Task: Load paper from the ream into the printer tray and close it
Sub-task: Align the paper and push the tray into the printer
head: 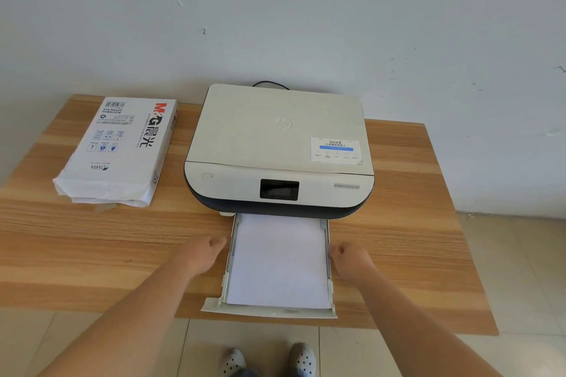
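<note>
Two bare hands flanked the pulled-out printer tray [330, 291]: the left hand [204, 254] lay at its left wall and the right hand [349, 257] at its right wall, fingers loosely curled against the rails, and I could not tell whether either actually gripped. Between the hands, a white paper stack [280, 260] lay flat in the tray. Beyond them sat the HP printer [278, 144], and the opened M&G ream [119, 150] lay well left of the left hand on the wooden table [92, 239].
</note>
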### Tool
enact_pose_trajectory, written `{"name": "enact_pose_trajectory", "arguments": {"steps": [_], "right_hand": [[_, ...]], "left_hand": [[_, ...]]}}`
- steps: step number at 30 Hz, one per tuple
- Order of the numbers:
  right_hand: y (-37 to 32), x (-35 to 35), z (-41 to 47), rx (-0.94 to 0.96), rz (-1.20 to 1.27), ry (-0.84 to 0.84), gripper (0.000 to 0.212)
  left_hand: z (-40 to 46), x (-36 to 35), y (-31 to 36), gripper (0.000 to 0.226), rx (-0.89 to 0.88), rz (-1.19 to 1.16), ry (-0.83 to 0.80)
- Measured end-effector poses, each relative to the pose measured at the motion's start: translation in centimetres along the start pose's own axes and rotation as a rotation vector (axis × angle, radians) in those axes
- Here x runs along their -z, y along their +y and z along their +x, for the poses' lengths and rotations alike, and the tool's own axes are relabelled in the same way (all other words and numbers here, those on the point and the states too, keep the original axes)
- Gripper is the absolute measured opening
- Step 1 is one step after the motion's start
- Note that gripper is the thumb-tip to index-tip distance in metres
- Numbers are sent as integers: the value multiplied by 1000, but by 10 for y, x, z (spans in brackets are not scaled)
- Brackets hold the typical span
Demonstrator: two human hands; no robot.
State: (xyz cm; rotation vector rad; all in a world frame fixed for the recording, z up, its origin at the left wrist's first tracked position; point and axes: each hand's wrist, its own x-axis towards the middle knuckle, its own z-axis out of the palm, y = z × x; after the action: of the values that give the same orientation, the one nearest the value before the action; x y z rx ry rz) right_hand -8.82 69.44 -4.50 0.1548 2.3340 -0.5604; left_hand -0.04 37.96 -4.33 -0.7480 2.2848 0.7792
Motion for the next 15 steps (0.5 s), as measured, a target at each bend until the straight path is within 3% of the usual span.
{"name": "enact_pose_trajectory", "arguments": {"steps": [2,8,15], "right_hand": [[-4,-4,1,42,-133,-47,36],[-11,-8,8,51,-235,-77,31],[-12,-9,17,20,-251,-73,28]], "left_hand": [[1,-7,5,59,-11,76,-50],[8,-20,23,52,-58,199,-44],[21,-20,27,42,-82,299,-27]]}}
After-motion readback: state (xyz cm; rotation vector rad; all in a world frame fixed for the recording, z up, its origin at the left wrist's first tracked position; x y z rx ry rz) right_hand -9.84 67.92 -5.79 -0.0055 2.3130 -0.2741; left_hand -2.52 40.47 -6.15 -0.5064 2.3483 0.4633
